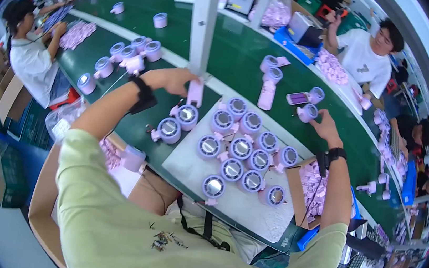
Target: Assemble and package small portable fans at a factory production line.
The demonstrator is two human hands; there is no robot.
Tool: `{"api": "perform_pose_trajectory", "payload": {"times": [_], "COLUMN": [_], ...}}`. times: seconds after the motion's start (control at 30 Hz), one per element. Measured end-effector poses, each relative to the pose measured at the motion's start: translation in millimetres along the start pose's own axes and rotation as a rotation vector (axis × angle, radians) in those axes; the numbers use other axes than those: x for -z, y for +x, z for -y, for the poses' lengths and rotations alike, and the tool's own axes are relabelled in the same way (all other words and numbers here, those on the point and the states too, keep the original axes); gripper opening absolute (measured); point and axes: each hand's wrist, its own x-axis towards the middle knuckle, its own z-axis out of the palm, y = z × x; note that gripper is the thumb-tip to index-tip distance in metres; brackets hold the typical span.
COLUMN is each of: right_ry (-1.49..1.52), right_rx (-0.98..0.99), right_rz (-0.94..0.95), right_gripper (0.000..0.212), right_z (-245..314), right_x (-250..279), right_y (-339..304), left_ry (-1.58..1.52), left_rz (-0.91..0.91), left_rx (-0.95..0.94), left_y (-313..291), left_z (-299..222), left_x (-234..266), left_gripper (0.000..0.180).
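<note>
My left hand (174,80) has its fingers closed on the end of a pink rectangular handle piece (194,94), beside the grey post. Reaching out to the right, my right hand (325,127) has its thumb and fingers at a round lavender fan head (307,113) on the green belt. An open handle with a dark purple inside (298,98) lies just beyond it. Between my arms, several round fan heads (240,147) with shiny discs stand grouped on a white board (262,221). Two more fan heads (169,130) sit left of the board, below my left hand.
A grey post (202,27) rises right by my left hand. A cardboard box of pink parts (305,189) stands under my right forearm, another box (43,204) at my left. More fan heads (104,67) line the left side. Co-workers (367,53) sit across the green belt (241,42).
</note>
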Motion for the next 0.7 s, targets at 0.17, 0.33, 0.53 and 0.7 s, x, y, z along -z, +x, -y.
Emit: {"api": "perform_pose_trajectory", "payload": {"times": [0.17, 0.33, 0.53, 0.7], "right_ry": [0.174, 0.188, -0.006, 0.135], "right_rx": [0.182, 0.283, 0.259, 0.175], "right_rz": [0.028, -0.019, -0.034, -0.027], "right_gripper": [0.079, 0.067, 0.059, 0.059], "right_z": [4.5, -12.6, -30.3, -3.8], "right_x": [-8.4, -17.0, -8.4, 22.5], "right_y": [-11.7, 17.0, 36.2, -4.9], "left_ry": [-0.147, -0.136, 0.373, 0.635], "left_rz": [-0.213, -0.241, -0.281, -0.418], "left_rx": [0.103, 0.151, -0.053, -0.348], "left_y": [9.3, -7.3, -29.7, -10.7], "left_z": [-6.3, -8.8, -37.4, -29.8], "left_x": [-28.3, -14.3, -41.4, -37.9], "left_gripper": [0.046, 0.048, 0.05, 0.042]}}
